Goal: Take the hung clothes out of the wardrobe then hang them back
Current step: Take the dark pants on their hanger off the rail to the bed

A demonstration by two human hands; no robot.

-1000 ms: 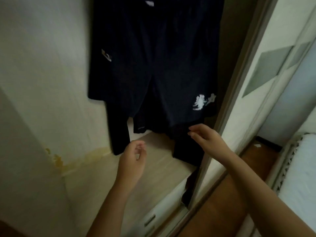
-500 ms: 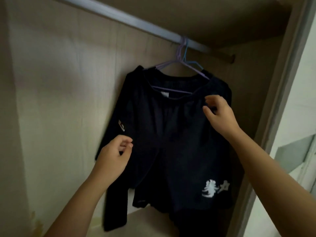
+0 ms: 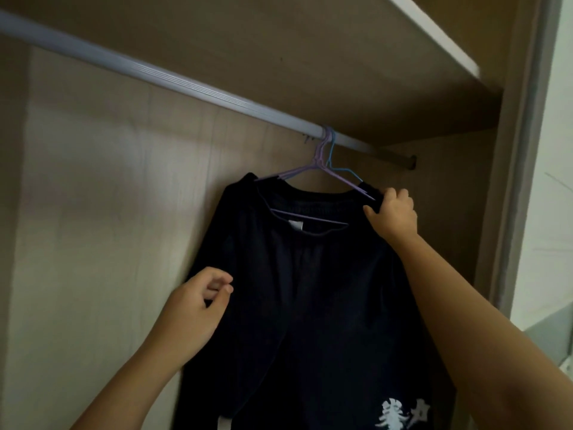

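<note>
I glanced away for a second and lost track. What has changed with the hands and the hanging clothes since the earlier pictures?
The right hand climbed from the hem of the dark clothes to their top right corner and now grips the fabric there. The left hand rose beside them, loosely curled, holding nothing. The clothes stay on the hangers, hooked over the rail.

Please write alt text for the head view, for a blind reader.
The right hand grips the shoulder of dark clothes hanging on hangers from a wardrobe rail. The left hand hovers loosely curled before them.
</note>
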